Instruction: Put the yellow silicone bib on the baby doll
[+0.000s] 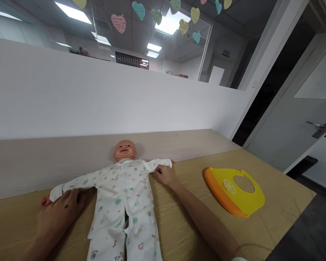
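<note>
A baby doll (124,150) lies on its back on the table, arms out to the sides and legs toward me. It wears a white suit (119,195) with small coloured prints, its lower legs cut off by the bottom of the picture. My left hand (61,210) lies over the sleeve near the cuff at the picture's left and seems to grip it. My right hand (165,175) holds the other sleeve close to the doll's shoulder. To the right of that hand lies a yellow silicone bib (233,192) with an orange pocket edge, touched by neither hand.
The doll lies on a wood-toned table top (282,203), with its far part on a beige panel (43,163). A white partition (97,98) rises behind it. A door with a metal handle (323,128) stands at the right, past the table's edge.
</note>
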